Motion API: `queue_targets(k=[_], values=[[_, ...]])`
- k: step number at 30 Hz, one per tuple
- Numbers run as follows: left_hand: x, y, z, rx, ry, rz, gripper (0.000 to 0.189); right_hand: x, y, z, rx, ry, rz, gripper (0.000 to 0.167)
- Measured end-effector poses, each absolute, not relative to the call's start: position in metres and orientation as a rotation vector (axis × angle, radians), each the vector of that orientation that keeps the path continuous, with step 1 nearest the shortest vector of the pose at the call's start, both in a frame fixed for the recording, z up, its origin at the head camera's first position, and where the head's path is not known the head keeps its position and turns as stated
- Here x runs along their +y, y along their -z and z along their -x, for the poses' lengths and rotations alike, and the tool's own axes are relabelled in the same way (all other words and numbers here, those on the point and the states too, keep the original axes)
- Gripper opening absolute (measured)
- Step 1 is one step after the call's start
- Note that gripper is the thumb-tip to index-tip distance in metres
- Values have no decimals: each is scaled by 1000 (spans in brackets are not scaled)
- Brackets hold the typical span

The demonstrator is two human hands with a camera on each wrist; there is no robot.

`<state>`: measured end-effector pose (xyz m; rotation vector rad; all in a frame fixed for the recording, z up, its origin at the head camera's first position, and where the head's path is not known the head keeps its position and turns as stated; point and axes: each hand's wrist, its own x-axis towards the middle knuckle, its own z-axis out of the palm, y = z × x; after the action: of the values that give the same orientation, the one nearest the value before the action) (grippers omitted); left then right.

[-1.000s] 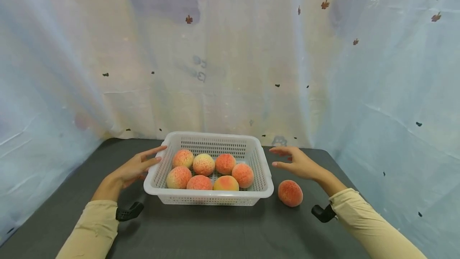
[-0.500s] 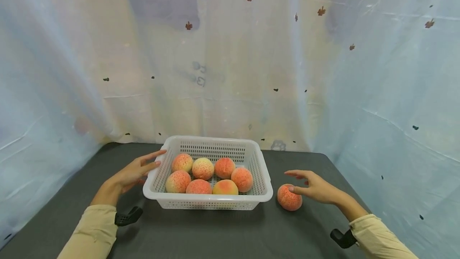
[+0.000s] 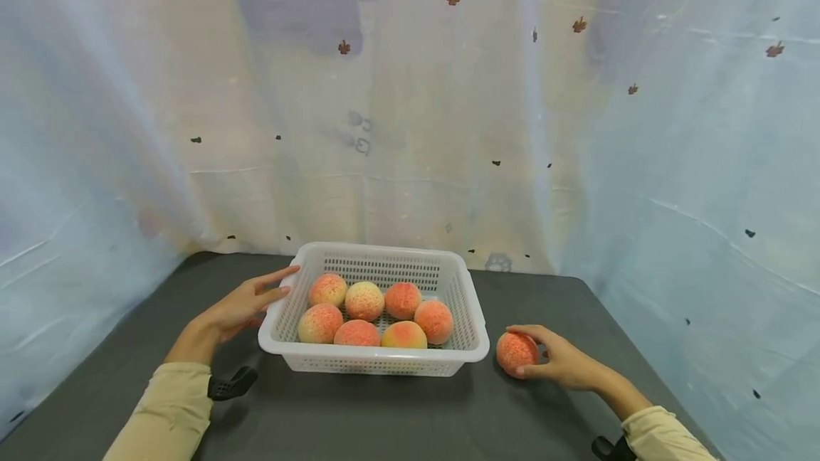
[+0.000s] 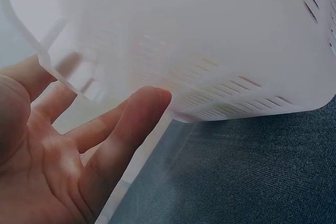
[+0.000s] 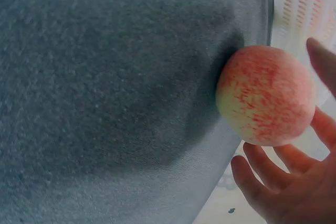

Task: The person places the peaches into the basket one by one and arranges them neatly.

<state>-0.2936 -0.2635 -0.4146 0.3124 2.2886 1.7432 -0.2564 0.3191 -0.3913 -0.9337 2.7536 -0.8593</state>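
Note:
A white plastic basket [image 3: 378,359] with slotted walls stands on the dark table and holds several peaches [image 3: 364,301]. My left hand [image 3: 233,308] is at its left end, with index finger and thumb right at the rim. In the left wrist view, the fingers of that hand [image 4: 58,156] spread beside the basket wall [image 4: 247,40]. Right of the basket lies a single red-orange peach [image 3: 515,353]. My right hand [image 3: 564,363] reaches around its right side. The right wrist view shows the thumb [image 5: 326,65] apart from the peach [image 5: 265,95], with the other fingers extended close behind it.
The dark cloth-covered table [image 3: 346,422] reaches back to a pale patterned curtain [image 3: 410,105], which also runs down both sides. Black straps sit at both wrists, the left strap [image 3: 232,384] jutting over the table.
My right hand has come down and forward from beside the basket's upper right to the single peach, its fingers now around it. The left hand has kept its place at the basket rim.

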Motion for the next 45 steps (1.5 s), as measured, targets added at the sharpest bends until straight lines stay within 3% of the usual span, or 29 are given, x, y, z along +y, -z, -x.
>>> queue_targets(k=[10, 24, 45], values=[[-262, 415, 296, 2315, -1739, -271, 71, 314, 398, 257, 2964, 692, 861, 82], [-260, 418, 293, 2328, -1732, -263, 73, 308, 396, 267, 2973, 656, 803, 79], [-257, 413, 291, 2301, -1767, -273, 71, 286, 340, 282, 2923, 1129, 866, 76]])
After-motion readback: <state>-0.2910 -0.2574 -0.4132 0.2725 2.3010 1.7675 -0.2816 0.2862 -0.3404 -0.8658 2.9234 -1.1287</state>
